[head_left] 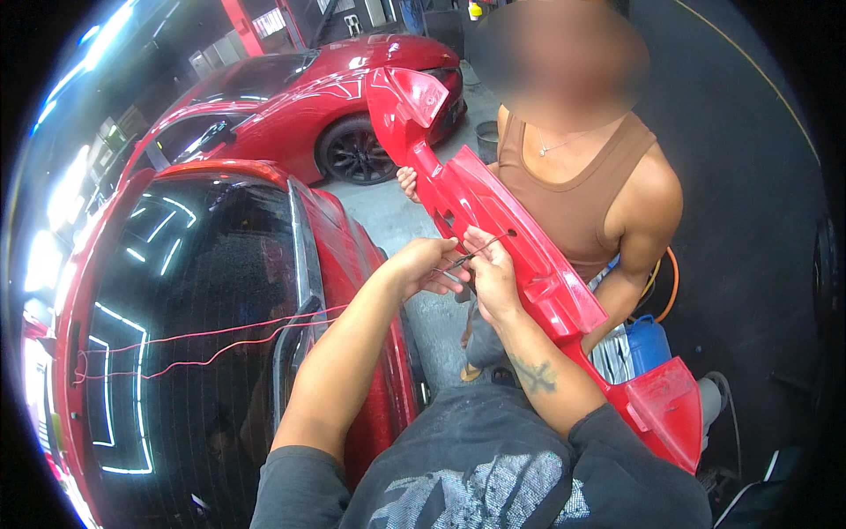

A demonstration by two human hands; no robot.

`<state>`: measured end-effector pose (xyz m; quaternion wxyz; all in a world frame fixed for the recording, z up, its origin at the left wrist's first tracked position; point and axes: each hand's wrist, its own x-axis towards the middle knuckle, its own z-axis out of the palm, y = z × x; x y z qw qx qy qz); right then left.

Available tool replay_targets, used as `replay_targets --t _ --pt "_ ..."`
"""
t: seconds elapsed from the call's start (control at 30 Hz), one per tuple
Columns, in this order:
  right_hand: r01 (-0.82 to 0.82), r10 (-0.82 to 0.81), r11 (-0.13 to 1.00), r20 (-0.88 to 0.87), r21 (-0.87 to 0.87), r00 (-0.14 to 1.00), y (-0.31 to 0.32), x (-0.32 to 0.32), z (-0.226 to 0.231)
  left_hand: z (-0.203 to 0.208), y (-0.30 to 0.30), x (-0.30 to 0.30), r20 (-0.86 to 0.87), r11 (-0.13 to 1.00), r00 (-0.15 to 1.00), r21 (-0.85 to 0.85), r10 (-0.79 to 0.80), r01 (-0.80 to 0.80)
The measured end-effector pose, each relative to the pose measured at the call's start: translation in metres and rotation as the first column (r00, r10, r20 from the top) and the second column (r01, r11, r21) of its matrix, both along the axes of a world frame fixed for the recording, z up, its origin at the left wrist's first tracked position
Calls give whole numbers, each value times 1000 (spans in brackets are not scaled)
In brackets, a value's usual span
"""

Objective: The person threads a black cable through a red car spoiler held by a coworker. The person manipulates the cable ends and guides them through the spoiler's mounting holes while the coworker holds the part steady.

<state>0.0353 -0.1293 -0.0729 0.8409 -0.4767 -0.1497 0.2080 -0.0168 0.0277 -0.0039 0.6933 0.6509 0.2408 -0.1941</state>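
A long glossy red car spoiler (493, 207) slants across the view, held up by a person facing me. From a hole in its surface comes a thin dark wire (493, 243) that runs to my hands. My right hand (495, 275) is beside the spoiler, its fingers closed on this wire. Just left of it, my left hand (427, 266) pinches the wire between thumb and fingers. A thin red wire (220, 328) stretches over the rear window of the red car toward my left forearm; its far end is hidden there.
A red car's dark rear window (198, 291) lies on my left. Behind it stands another red car (326, 97). The co-worker in a brown tank top (568, 189) stands opposite, one hand (409, 183) on the spoiler. A blue container (649, 344) and an orange hose (674, 282) are at the right.
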Motion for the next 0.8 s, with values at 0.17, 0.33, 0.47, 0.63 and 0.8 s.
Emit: replay_targets --t 0.17,0.33,0.47,0.63,0.8 --pt "-32 37 988 -30 150 999 -12 6 -5 11 -15 9 73 983 984 -98 162 -155" --pt "-32 80 957 -156 288 985 -20 11 1 14 -20 15 64 978 986 -152 155 -144" --pt "-70 79 986 -56 151 995 -23 15 -2 17 -27 12 48 998 999 -67 -15 18" --pt "-145 178 970 -165 193 970 -30 15 0 2 -28 13 123 982 992 -182 -38 60" --pt "-91 118 976 -131 199 984 -31 13 -7 3 -37 12 228 948 922 -122 314 -293"
